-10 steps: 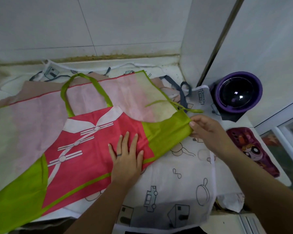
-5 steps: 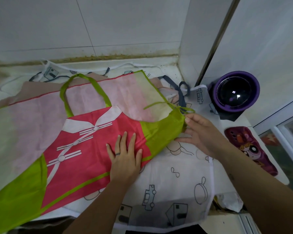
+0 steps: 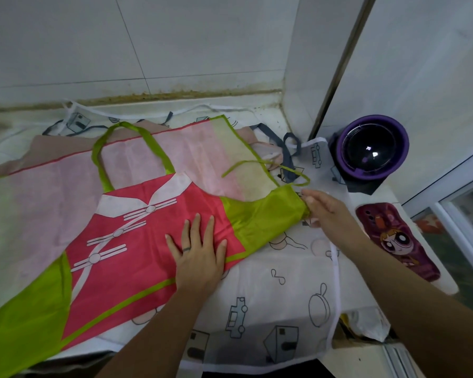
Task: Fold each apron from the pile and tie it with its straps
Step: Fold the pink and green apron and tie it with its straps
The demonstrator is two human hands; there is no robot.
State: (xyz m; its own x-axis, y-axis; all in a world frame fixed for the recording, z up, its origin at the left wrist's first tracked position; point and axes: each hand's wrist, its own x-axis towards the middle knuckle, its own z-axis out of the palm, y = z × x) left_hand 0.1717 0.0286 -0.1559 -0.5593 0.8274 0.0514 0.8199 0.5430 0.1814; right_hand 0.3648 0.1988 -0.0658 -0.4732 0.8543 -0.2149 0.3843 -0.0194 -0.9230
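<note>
My left hand [image 3: 197,257], fingers straight, pins apron [image 3: 148,268] flat for folding; right hand [image 3: 328,214] at its green corner, grip blurred, can't tell.

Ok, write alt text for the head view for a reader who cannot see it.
A person's left hand presses flat on a red and green apron spread over a white printed apron; the right hand, blurred, touches its green corner.

Red-and-green apron [image 3: 137,241]: left end and lower corner cut off by the frame edge.
White printed apron [image 3: 271,309]: largely covered by the former; hem runs off the bottom edge.
Brownish apron [image 3: 52,148]: only a rim shows.
Right hand [image 3: 328,214]: fingertips blurred at the green corner; grip unclear.
</note>
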